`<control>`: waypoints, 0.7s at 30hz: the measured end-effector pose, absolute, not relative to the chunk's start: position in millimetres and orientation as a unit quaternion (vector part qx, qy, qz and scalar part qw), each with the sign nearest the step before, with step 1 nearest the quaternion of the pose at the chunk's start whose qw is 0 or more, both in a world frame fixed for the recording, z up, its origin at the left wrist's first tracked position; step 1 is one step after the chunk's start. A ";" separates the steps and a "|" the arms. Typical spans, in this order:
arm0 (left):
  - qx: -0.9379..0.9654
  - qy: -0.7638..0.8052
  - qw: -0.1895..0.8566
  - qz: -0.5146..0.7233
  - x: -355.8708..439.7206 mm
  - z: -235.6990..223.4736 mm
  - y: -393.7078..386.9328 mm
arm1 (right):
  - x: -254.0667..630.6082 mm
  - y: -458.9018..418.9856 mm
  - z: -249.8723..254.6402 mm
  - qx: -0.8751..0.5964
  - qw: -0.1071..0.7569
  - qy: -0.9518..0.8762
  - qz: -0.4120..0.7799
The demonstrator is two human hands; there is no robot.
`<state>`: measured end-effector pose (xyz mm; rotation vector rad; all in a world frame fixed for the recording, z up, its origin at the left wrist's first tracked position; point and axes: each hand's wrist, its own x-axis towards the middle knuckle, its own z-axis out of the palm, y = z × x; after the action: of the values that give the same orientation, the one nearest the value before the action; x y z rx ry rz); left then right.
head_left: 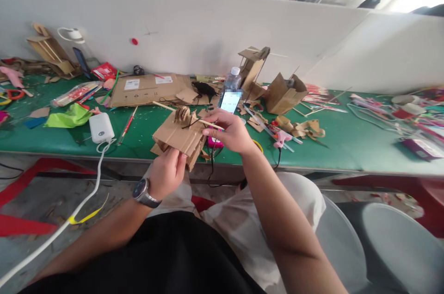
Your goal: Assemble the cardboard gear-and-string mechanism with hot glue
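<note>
Left grip (pixel 167 172) clasps the box (pixel 176 135) by its near edge, left of and nearer than the bottle (pixel 231 79), and should brace it without crushing while the right grip (pixel 231 133), pinching the stick (pixel 208 123) before the bottle, uses only light force.

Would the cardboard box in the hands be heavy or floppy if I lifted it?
The box is probably light: its panels look thin. It's likely fairly stiff, because its top looks flat. The skinny stick on it might snap if bumped.

A lime-green sheet (pixel 69 117) lies beside a white corded box (pixel 100 128) on the green table (pixel 360 150).
</note>
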<state>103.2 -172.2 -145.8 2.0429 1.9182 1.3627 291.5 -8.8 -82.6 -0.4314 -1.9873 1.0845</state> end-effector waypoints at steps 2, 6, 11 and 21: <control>0.661 0.611 0.008 0.436 99.7 -146.5 -174.9 | 293.0 -6.5 -80.2 -0.175 0.407 -0.779 0.444; 0.666 0.600 0.005 0.443 91.8 -148.5 -178.4 | 302.5 -3.5 -66.3 -0.185 0.366 -0.775 0.481; 0.658 0.599 0.009 0.456 87.7 -152.6 -179.8 | 306.5 7.1 -42.7 -0.166 0.323 -0.783 0.505; 0.655 0.603 0.000 0.456 94.9 -150.9 -175.8 | 258.0 10.7 22.7 -0.060 0.214 -0.895 0.387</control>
<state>94.9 -175.8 -150.9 2.0573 1.8935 1.4325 258.0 10.7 22.7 -0.1678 -2.4825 1.0723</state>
